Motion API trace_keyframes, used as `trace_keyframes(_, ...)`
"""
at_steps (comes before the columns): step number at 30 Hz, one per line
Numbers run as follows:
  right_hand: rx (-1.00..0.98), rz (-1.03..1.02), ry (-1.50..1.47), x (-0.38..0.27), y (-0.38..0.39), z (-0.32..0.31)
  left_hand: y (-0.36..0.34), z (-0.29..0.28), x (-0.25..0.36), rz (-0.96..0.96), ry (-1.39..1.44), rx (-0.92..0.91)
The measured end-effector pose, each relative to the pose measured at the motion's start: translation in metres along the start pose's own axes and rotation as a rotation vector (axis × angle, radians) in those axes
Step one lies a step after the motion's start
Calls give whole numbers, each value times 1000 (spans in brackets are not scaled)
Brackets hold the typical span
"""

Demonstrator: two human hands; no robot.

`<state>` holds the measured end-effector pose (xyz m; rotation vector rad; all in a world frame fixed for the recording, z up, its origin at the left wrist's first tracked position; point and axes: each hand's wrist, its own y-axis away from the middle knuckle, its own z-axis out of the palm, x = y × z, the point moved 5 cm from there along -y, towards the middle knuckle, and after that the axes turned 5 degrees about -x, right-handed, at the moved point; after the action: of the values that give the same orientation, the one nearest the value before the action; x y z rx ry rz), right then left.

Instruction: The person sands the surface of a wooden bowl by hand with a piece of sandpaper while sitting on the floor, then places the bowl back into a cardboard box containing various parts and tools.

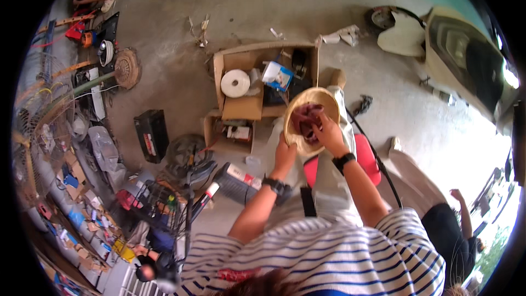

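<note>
Beyond the bowl (328, 102), open carton (242, 108)

Bright light (471, 145) floods the grey floor's (175, 8) right side.

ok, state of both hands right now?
Left hand: closed on the rim of a round tan bowl.
Right hand: in the bowl, at irregular dark-red pieces; open or closed cannot be told.

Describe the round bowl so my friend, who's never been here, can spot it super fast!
Find the big open cardboard box on the floor. Just off its lower right corner, the left hand holds a pale yellow bowl by the rim. Unlike that square-cornered box, it is round, with dark reddish pieces inside, under the right hand.
</note>
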<state>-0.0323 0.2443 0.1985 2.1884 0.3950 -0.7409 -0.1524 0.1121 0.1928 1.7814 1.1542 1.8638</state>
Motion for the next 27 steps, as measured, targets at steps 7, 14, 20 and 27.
trace_keyframes(7,-42,55,-355,-53,82,18,5,-59,-1,-300,89,-142)
trace_keyframes(14,197,207,-662,-4,142,-14,-42,-55,-57,-499,266,-237)
trace_keyframes(20,597,360,-1086,79,180,-21,-85,-34,-60,-633,408,-100)
trace_keyframes(27,643,416,-1191,97,209,-38,-102,-10,-51,-691,325,-53)
